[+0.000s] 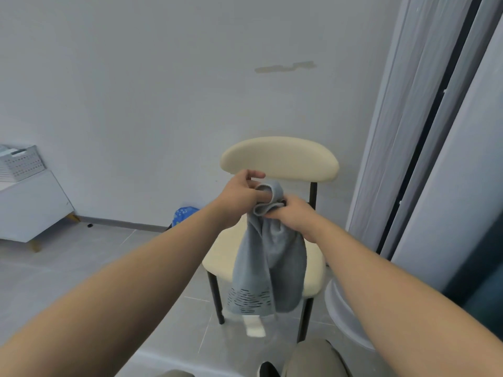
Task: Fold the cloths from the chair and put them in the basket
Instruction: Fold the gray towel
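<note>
A grey cloth with dark dashed stripes near its lower hem and a white tag hangs in the air in front of the cream chair. My left hand holds its upper edge, with a finger tucked inside a fold of the fabric. Just to the right, my right hand pinches the bunched top of the same cloth. The cloth covers much of the chair seat. A white perforated basket stands on a white cabinet at the far left.
The white cabinet sits low against the wall on the left. A blue patterned object lies on the floor behind the chair. A white round base and grey door panels stand at the right. My knee shows at the bottom.
</note>
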### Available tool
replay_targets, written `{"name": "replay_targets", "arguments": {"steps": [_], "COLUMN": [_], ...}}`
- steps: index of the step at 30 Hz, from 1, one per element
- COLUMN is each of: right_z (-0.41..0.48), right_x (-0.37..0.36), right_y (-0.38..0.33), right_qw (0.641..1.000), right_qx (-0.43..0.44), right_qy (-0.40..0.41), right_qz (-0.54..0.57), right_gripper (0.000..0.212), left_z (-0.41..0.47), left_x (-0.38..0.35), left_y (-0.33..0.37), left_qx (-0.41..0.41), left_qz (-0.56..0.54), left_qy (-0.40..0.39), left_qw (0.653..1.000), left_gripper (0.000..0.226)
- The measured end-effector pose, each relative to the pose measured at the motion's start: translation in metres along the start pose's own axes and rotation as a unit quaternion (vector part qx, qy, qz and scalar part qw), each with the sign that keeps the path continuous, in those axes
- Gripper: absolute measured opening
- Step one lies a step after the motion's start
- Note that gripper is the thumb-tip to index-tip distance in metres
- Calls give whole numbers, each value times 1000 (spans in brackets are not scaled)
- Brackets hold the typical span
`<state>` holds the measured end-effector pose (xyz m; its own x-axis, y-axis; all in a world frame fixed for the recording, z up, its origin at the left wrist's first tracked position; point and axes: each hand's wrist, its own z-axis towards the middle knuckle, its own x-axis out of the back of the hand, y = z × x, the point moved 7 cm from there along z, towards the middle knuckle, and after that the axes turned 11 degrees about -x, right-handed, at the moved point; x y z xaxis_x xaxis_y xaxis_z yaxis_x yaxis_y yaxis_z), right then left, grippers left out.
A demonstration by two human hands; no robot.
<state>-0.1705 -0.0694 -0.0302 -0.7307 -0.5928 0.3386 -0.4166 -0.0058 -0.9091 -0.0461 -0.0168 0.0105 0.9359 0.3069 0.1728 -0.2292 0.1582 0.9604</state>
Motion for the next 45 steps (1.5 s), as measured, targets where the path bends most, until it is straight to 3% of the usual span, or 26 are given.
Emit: {"name": "replay_targets", "arguments": {"steps": [3, 6, 12, 15, 18, 20, 23, 26, 30, 33, 40, 45], "right_z": [3, 4, 3, 0, -2, -4, -6, -6, -8, -8, -14, -17], "right_x": [15, 27, 41, 48, 54, 57, 59, 59, 58, 56, 47, 40], "right_y": [-1, -5, -17, -19, -20, -20, -21, -21, -22, -22, -25, -25], "right_qw": [995, 983, 976, 968, 960, 957, 954, 951, 947, 947, 956, 971], "right_qx": [5, 7, 33, 38, 41, 40, 38, 34, 37, 42, 49, 49], "right_qy": [39, 68, 115, 151, 189, 207, 217, 213, 213, 208, 141, 94], "right_qz": [97, 169, 182, 195, 201, 198, 204, 223, 238, 241, 251, 215], "right_gripper": [28, 28, 28, 28, 28, 33, 41, 44, 33, 28, 26, 30], "left_z": [-8, -22, -37, -41, -45, -53, -78, -93, -103, -99, -85, -85], "left_x": [8, 7, -4, -13, -16, -18, -17, -18, -37, -49, -28, 1], "left_y": [-16, -37, -50, -56, -76, -99, -134, -152, -159, -154, -149, -154], "left_qx": [3, 5, -44, -46, 18, 131, 306, 369, 434, 438, 403, 382], "left_qz": [57, 190, 287, 337, 359, 314, 237, 163, -68, -191, -280, -420], "left_qy": [-9, -18, 12, -21, -84, -130, -167, -146, -79, -41, 117, 249], "left_qw": [998, 982, 957, 940, 930, 931, 907, 903, 895, 877, 863, 785], "left_gripper": [57, 48, 31, 26, 32, 39, 39, 38, 42, 55, 47, 47]}}
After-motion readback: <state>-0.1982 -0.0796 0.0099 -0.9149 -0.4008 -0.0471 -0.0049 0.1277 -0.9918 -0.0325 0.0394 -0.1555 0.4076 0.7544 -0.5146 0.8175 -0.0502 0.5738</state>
